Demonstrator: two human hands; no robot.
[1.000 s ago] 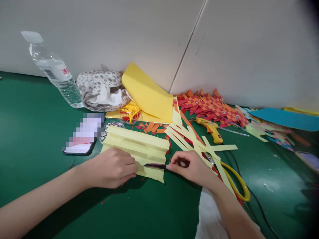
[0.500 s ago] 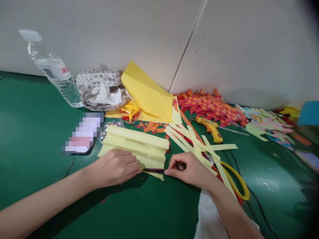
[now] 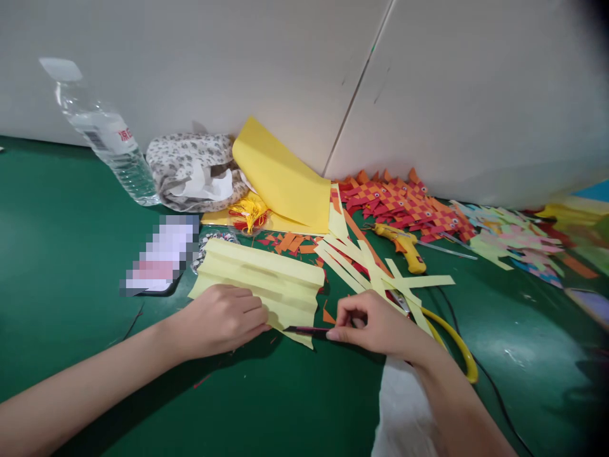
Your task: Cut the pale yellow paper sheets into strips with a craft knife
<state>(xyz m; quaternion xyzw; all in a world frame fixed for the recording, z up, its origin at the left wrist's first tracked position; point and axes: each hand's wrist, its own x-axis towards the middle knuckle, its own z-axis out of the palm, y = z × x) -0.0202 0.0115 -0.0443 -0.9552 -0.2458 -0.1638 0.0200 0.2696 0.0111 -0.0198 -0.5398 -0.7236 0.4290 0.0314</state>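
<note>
Slid rightward, the right hand (image 3: pixel 364 322) clamps a slim dark knife (image 3: pixel 307 331), while the left hand (image 3: pixel 228 322), fingers together, holds pleated yellow paper (image 3: pixel 271 279), likely light, easily creased, best pinned beside those fingertips.

Left hand (image 3: pixel 228 320) hides part of the pleated paper (image 3: pixel 261 270), phone (image 3: pixel 166 251) screen's pixelated, paper strips (image 3: pixel 373 273) partly cover the scissors (image 3: pixel 464 344), right edge clips something blue (image 3: pixel 595 191)!
</note>
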